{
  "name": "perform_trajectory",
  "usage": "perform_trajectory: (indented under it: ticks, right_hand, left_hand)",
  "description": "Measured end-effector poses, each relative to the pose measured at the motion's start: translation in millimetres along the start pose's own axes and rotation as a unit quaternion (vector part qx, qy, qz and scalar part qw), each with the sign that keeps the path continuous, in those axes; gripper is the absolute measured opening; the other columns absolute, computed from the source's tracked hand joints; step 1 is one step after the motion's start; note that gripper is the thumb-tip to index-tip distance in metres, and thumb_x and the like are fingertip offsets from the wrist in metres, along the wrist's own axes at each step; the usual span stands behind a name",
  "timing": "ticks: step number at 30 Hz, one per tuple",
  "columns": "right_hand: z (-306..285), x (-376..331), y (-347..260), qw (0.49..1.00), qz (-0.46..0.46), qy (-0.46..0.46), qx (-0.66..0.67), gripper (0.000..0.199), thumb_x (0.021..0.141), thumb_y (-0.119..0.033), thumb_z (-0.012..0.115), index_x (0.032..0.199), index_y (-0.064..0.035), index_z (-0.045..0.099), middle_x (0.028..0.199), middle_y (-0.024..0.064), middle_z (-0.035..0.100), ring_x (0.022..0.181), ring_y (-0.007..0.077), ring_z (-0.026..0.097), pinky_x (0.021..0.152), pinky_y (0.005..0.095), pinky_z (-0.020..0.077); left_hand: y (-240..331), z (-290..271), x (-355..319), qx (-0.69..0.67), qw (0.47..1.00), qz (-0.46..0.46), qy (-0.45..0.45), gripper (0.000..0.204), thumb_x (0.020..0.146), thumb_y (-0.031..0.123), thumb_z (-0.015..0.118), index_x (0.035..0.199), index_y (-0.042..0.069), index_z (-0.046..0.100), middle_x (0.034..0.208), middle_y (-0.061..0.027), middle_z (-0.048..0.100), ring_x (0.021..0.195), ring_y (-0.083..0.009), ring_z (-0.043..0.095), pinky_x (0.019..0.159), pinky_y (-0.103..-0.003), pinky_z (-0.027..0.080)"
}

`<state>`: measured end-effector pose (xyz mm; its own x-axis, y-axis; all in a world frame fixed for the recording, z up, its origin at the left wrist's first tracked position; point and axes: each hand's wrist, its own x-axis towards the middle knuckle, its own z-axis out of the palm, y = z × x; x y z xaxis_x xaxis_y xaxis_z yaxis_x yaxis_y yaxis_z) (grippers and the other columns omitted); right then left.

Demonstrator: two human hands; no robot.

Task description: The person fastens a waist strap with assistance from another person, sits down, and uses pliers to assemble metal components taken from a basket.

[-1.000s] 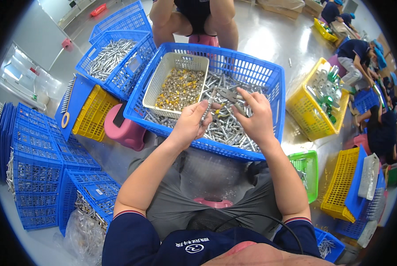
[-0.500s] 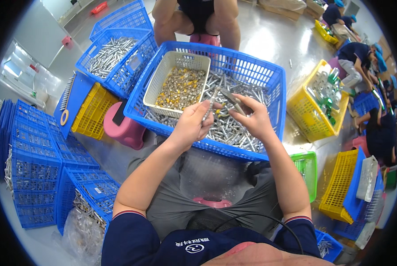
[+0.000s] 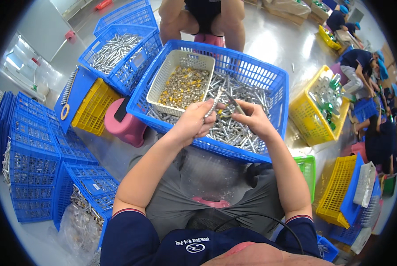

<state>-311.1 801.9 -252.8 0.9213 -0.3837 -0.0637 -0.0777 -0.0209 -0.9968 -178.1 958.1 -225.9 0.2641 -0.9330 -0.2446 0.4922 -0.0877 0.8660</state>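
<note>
Left hand: closed around a slim silver metal tube, which stands up between thumb and fingers, tilted slightly right.
Right hand: fingers pinched on a second metal piece, slanting up toward the left; its tip is close to the tube, though contact cannot be made out.
Where the hands are: side by side over the near middle of the big blue basket, above its load.
Basket load: a heap of silver metal tubes covers the right and near part of the basket floor.
Inner tray: a beige perforated tray sits in the basket's left half, holding small brass-and-silver fittings.
Left side: a pink stool just beside the basket, a yellow crate beyond it, and a far blue crate of tubes.
Right side: a yellow crate of parts, well apart from the hands.
Far edge: another person's bare knees behind the basket.
</note>
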Motion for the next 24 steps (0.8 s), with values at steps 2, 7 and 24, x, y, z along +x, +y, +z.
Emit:
perform_trajectory:
  ticks: [2,7,24]
  right_hand:
    - [-4,2,3,1.0,-0.001,-0.011,-0.014,0.045,0.077,-0.016,0.063,0.116,0.0029,0.052,0.082,0.0009,0.057,0.075,0.0068,0.052,0.074,0.0212,0.0403]
    - [3,-5,-1,0.961,0.056,-0.127,0.238,0.047,0.086,-0.027,0.05,0.118,0.0072,0.046,0.069,0.0019,0.051,0.064,0.009,0.05,0.058,0.023,0.0406]
    - [11,-2,9,0.876,-0.242,0.231,-0.348,0.049,0.068,-0.018,0.069,0.114,-0.0047,0.055,0.079,0.0092,0.056,0.079,0.0244,0.053,0.073,0.0353,0.0417]
  left_hand:
    - [1,-4,2,0.004,1.0,-0.025,-0.004,0.039,0.096,0.031,0.033,0.108,-0.003,0.048,0.056,0.0054,0.034,0.035,-0.0019,0.025,0.03,-0.017,0.021]
    - [7,-15,6,0.032,0.995,-0.066,-0.072,0.039,0.095,0.03,0.034,0.106,-0.003,0.05,0.055,0.0058,0.034,0.035,-0.0014,0.025,0.031,-0.017,0.02]
    - [5,-9,5,-0.074,0.993,-0.054,-0.071,0.04,0.097,0.031,0.026,0.107,-0.001,0.046,0.053,0.0046,0.032,0.033,-0.0014,0.023,0.028,-0.016,0.021]
